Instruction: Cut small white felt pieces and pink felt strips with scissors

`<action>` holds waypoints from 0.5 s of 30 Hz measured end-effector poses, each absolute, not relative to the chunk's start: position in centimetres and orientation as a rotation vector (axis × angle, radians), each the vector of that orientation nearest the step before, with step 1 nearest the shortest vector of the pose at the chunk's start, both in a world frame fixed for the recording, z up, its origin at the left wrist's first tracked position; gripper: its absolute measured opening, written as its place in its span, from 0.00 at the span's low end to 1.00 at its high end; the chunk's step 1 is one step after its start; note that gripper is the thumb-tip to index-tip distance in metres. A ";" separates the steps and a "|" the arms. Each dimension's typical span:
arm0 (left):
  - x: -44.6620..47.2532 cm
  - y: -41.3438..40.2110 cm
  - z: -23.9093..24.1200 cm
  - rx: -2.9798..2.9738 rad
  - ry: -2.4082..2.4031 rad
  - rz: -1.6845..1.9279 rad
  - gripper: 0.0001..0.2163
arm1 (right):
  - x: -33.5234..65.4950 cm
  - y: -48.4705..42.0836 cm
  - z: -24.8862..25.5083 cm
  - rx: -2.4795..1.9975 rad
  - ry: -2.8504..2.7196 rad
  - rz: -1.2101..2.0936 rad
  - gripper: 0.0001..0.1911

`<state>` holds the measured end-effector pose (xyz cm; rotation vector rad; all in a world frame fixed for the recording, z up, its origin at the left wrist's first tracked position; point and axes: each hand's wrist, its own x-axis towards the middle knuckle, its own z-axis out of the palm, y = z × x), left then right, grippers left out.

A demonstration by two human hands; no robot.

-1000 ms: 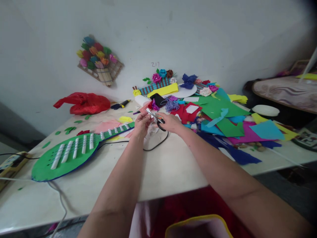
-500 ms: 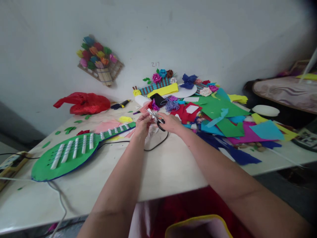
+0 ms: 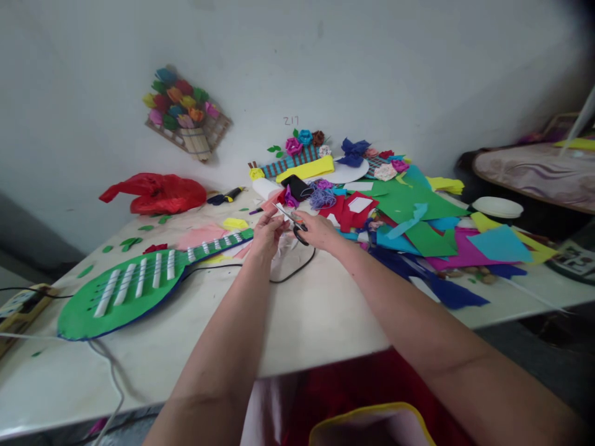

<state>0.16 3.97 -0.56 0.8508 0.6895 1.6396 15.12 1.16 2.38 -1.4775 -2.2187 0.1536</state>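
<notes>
My right hand point(image 3: 318, 230) is closed on a pair of scissors point(image 3: 301, 227) with black handles. Their blades point up and left across a small white piece of paper point(image 3: 281, 210). My left hand point(image 3: 268, 232) pinches that piece close to the blades, its fingertips partly hiding it. Left of my hands lies a green paper lute-like instrument point(image 3: 139, 282) with white bars and strings, its neck end near my left wrist. Beneath both hands a black cable point(image 3: 297, 272) curves over the table.
Coloured paper sheets point(image 3: 418, 210) cover the right side of the table point(image 3: 320, 322). Behind my hands are a black phone point(image 3: 296, 188), purple yarn point(image 3: 322, 197) and paper flowers point(image 3: 294, 146). A red plastic bag point(image 3: 167, 193) and a yellow-black cutter point(image 3: 232, 194) lie at the back left.
Both hands stay in almost the same place. The scissor blades look closer together now, and the white piece between my fingers has shifted slightly.
</notes>
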 end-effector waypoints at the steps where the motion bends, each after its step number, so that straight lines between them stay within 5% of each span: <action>1: 0.1 4.0 -0.6 0.849 0.689 1.641 0.15 | 15.1 1.2 2.4 -1.474 -2.223 0.155 0.32; 15: 0.1 3.7 -0.3 0.855 0.720 1.607 0.17 | 15.0 1.5 1.9 -1.387 -2.147 0.440 0.31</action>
